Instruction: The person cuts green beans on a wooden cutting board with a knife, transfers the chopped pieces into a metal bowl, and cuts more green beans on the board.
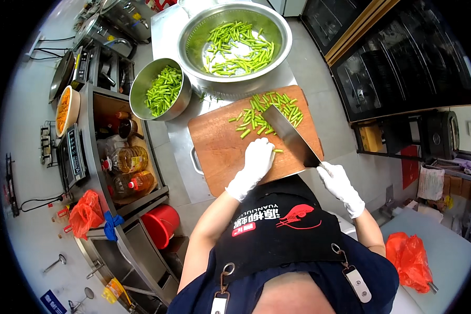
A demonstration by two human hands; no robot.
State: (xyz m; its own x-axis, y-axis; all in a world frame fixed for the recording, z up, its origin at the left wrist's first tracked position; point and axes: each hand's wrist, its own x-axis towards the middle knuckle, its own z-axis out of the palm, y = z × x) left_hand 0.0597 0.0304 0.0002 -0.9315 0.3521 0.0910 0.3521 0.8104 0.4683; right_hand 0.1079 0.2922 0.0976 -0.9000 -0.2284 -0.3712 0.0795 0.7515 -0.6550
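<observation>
On the wooden cutting board (219, 141) lies a loose pile of cut green vegetable stems (255, 117). My left hand (258, 161), in a white glove, rests on the board with its fingers curled over a stem piece (278, 150), whose end pokes out on the right. The gloved right hand (337, 182) grips the handle of a cleaver (290, 135). Its broad blade slants up and left over the board, with the tip among the cut pieces. A little bare board separates the blade from my left fingers.
Beyond the board stand a wide metal basin (286, 39) and a smaller metal bowl (184, 100), both holding cut stems. The board lies on a steel table (180, 168). To the left are shelves with oil bottles (131, 159) and a red bucket (161, 225).
</observation>
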